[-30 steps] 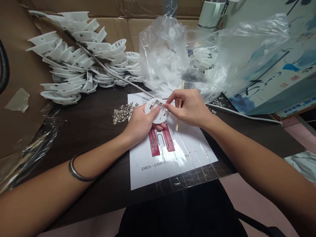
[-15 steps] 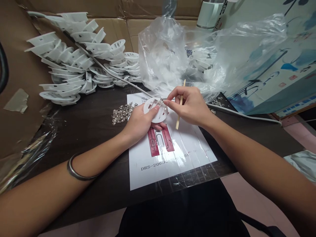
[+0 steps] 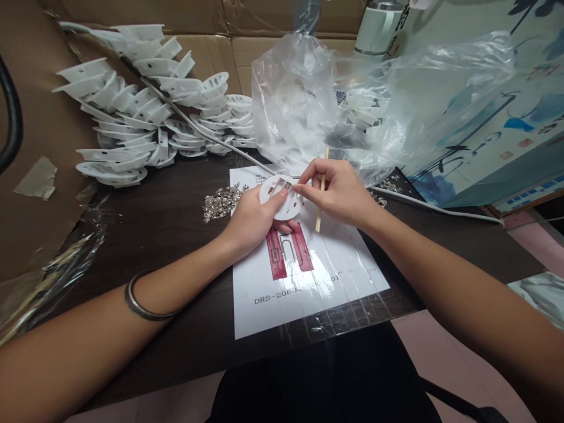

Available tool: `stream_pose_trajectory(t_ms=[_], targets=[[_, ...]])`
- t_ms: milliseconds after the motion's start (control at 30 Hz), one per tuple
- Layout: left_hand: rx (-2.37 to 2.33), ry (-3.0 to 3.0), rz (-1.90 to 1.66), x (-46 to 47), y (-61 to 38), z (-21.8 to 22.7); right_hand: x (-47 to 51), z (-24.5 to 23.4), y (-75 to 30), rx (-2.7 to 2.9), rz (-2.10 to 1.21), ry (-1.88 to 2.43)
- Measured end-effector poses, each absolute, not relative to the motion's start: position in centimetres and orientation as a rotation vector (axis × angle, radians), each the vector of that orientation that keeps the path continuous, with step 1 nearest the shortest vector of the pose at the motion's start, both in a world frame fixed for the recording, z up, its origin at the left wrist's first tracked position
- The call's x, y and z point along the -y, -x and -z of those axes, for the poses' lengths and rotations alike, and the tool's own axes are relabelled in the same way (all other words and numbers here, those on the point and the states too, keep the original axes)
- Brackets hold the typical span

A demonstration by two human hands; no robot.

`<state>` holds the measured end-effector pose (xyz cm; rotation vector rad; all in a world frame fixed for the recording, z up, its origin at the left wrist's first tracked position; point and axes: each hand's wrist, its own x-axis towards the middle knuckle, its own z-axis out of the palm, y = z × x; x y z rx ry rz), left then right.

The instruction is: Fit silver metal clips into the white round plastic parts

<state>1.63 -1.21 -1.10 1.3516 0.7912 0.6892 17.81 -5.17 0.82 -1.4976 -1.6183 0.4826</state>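
My left hand (image 3: pixel 252 220) grips a round white plastic disc (image 3: pixel 288 210) with slots in it, the thumb lying across its face and fingers underneath. A small shiny metal piece (image 3: pixel 286 184) sits by the disc's upper slot, close to the thumb tip. From the right, my right hand (image 3: pixel 339 191) is closed, with a thin wooden stick (image 3: pixel 319 217) tucked in its fingers. Its thumb and index finger are pinched at the disc's upper right edge; whether they still grasp the metal piece is hard to see.
Small metal pieces lie heaped (image 3: pixel 221 202) left of the disc, others (image 3: pixel 390 185) to the right. Stacked white discs (image 3: pixel 127 129), a clear plastic bag (image 3: pixel 291 100) and a mug (image 3: pixel 376 29) stand behind. A grey cable (image 3: pixel 211 140) crosses the dark table. A printed sheet (image 3: pixel 251 320) lies under my hands.
The metal piece has moved from the disc's upper rim down to its slot, nearer my left thumb. My right fingertips have come closer over the disc. The view has shifted slightly.
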Motion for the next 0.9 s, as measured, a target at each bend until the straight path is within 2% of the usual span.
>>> stream_pose_trajectory(t_ms=[267, 900], targets=[[-0.772, -1.379, -0.684, 1.33, -1.46, 0.90, 5.23, -1.46, -17.96, 1.454, -0.839, 1.530], [-0.787, -1.371, -0.746, 1.23, -1.63, 1.22, 5.25, -1.41, -17.87, 1.479, -0.977, 1.463]])
